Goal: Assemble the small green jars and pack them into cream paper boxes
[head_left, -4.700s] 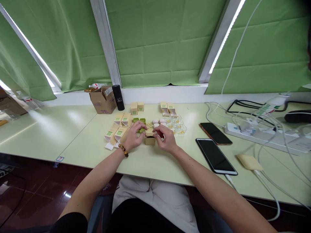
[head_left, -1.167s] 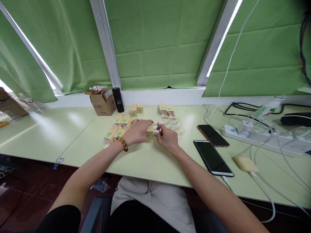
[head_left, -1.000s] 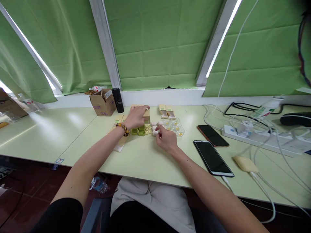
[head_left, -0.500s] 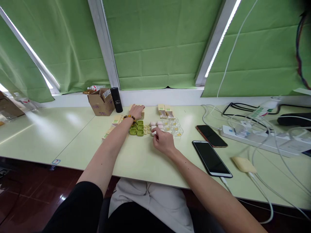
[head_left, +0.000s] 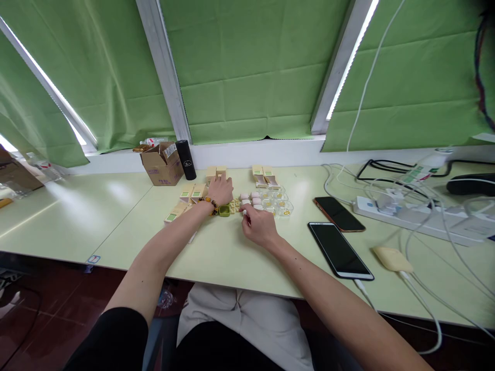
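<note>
My left hand, with a beaded bracelet on its wrist, hovers palm down over the small green square boxes, hiding most of them. Its fingers look stretched out, with nothing visible in them. Closed in a pinch, my right hand is at the near side of the pale pink and white rounded pieces. A small white bit shows at its fingertips, too small to name. Between the hands lie several small yellowish pieces. Clear plastic cups with yellow centres stand to the right.
Cream cartons stand at the back, and more cartons lie left of my left hand. A cardboard box and a black cylinder are behind. On the right are two phones, a power strip and tangled cables.
My left hand has drawn back from the cartons at the rear and now covers much of the green boxes. My right hand has shifted slightly nearer me, still pinched.
</note>
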Motion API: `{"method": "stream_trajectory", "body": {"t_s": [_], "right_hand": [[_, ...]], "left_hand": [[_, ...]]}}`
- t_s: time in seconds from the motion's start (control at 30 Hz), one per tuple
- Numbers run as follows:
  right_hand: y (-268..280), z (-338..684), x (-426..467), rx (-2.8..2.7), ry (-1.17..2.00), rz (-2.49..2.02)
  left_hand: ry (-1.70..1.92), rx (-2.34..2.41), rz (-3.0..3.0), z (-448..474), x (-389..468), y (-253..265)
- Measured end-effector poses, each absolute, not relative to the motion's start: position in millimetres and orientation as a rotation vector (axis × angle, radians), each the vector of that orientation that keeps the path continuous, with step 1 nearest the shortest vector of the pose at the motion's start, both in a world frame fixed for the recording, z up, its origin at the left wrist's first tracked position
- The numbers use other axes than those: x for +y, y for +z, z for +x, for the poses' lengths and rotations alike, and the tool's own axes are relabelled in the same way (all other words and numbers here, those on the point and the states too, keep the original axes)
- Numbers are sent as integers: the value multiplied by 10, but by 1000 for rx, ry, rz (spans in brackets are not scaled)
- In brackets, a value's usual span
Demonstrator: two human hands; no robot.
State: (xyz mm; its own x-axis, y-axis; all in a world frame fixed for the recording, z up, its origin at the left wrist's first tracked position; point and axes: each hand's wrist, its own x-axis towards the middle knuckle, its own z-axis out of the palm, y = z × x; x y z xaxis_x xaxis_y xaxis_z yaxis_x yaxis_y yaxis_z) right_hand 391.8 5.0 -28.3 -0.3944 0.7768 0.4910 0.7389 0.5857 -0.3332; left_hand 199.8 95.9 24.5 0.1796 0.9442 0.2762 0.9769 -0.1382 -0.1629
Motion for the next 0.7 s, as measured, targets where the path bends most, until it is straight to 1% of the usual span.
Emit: {"method": "stream_trajectory", "body": {"t_s": [0.1,0.23,0.7], "right_hand": [[-289,3923,55,-2209,92,-1201],[-289,3941,68,-2212,85,-1213],[-342,3919,51,-2372,82,-1063]], "left_hand": [[-118,-1912,-2166,2109,913,203],[-159,-2013,-2166,2181,956,158],[-196,-2153,-2134,2138,1155,147]]}}
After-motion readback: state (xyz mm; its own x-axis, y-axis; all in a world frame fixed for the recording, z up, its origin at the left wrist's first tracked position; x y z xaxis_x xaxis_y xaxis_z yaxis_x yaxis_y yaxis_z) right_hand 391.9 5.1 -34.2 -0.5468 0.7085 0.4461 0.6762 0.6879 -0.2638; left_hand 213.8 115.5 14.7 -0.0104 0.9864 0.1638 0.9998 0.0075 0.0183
